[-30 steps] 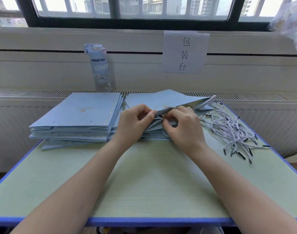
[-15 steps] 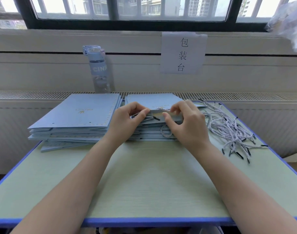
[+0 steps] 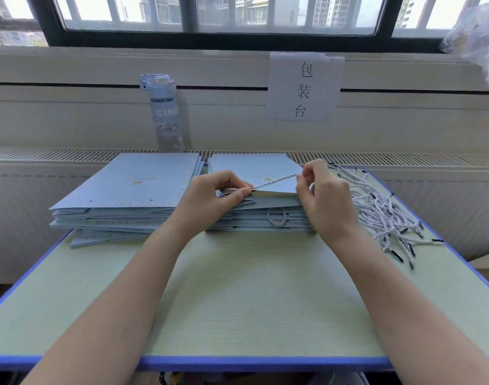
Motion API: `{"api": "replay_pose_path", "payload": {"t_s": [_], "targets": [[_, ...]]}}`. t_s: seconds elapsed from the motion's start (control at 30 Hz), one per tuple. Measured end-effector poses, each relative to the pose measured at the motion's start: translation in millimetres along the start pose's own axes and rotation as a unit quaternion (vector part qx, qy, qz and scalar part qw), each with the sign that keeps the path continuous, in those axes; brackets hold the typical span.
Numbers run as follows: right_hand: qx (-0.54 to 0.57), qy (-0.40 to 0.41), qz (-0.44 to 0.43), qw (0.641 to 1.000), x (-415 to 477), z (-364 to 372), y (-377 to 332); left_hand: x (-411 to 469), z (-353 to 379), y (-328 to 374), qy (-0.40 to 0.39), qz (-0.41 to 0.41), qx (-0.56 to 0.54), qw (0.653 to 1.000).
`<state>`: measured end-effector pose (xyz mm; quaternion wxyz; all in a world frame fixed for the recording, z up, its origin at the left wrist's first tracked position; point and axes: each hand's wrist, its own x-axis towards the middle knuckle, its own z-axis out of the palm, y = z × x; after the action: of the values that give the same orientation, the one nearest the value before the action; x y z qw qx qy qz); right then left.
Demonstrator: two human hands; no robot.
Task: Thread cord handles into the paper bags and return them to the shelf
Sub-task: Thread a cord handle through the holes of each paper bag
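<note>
- Left hand point(image 3: 218, 197): fingers curled, thumb and forefinger pinching the near left corner of the top bag point(image 3: 261, 169), at the spot where a cord meets the paper.
- Right hand point(image 3: 325, 200): fingers curled, thumb and forefinger pinching the other end of the cord point(image 3: 274, 181).
- Cord: taut, slanting across the face of the top bag from the left fingertips up to the right ones. White and grey twist.
- Top bag: pale blue, folded flat, gold logo on its face. It lies on the right stack point(image 3: 260, 222), its near edge lifted a little off the bag beneath.
- Right stack: flat bags at the far edge of the table point(image 3: 237, 301), from about the middle toward the right. A cord loop point(image 3: 276, 216) hangs from the near side of one of the lower bags.
- Left stack point(image 3: 126, 187): more flat blue bags toward the far left corner, just beside the right stack; whether the two touch cannot be told. Small holes show along the near edge of its top bag. Its lowest bags splay out toward the table's left edge.
- Loose cords point(image 3: 385, 215): a heap along the right edge of the table, dark tips pointing to the near side, just beside the right wrist.
- Water bottle point(image 3: 167, 112): upright on the ledge beyond the far edge, behind the left stack.
- Paper sign point(image 3: 304, 87): fixed to the wall below the window, three printed characters.
- Both forearms reach in over the near edge.
</note>
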<state>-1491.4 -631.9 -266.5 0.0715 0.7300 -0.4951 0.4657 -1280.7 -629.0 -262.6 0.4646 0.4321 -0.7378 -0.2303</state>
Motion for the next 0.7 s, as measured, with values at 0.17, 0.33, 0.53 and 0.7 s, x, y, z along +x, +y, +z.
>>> {"api": "replay_pose_path", "payload": {"t_s": [0.17, 0.33, 0.53, 0.7], "targets": [[-0.015, 0.036, -0.011, 0.999, 1.6, 6.1, 9.4, 1.2, -3.7, -3.5, 0.056, 0.021, 0.025, 0.998], [-0.038, 0.114, -0.009, 0.993, 9.4, -3.3, 29.8, 4.0, -14.1, -10.7, 0.193, 0.083, 0.16, 0.964], [-0.003, 0.122, 0.054, 0.991, 11.0, -6.2, 42.0, 8.6, -35.6, -25.8, 0.261, 0.083, 0.263, 0.925], [-0.006, 0.129, 0.113, 0.985, 11.5, -14.9, 50.4, 5.3, -50.1, -30.1, 0.261, 0.056, 0.247, 0.931]]}}
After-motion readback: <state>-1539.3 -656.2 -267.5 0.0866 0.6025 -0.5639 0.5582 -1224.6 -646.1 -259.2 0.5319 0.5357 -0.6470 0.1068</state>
